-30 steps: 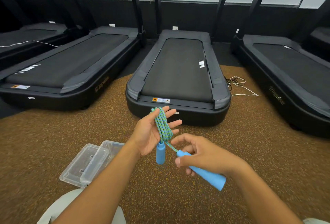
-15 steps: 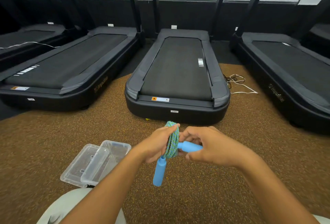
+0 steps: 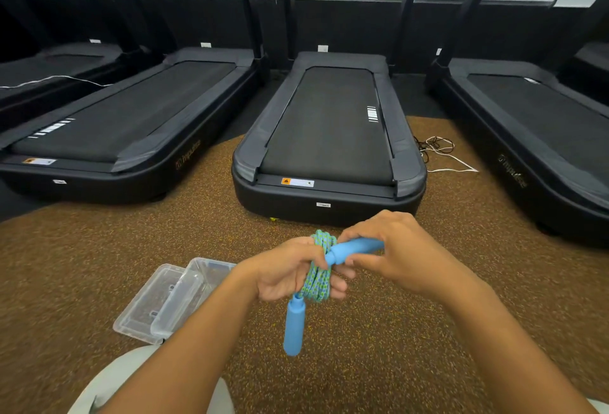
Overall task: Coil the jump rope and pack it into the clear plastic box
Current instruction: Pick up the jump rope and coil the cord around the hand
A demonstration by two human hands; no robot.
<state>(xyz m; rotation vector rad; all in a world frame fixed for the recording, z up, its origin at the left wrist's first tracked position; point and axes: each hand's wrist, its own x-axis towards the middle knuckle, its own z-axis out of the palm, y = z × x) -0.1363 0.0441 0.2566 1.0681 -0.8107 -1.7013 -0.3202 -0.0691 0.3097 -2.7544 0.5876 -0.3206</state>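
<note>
The jump rope is bundled into a tight green-and-blue coil, held up in the air in front of the person, above the speckled brown floor. The left hand is closed around the coil, fingers wrapped through the loops. One blue handle hangs free below that fist. The right hand pinches the other blue handle, which lies sideways with its nose pressed against the coil.

I'd say the loops could spring loose here. The braided cord looks springy, and if the left hand eases off while the right works the handle round or through, the bundle may unravel. The dangling handle could also swing and drag a turn out.

The clear plastic box sits open on the floor, down to the left, its lid lying against it. It is well apart from the hands, and light enough that a clumsy drop might tip it.

A second ago the left palm was open with the rope draped across it, and the right hand held its handle lower, pointing away. Now both hands have come together on the coil.
</note>
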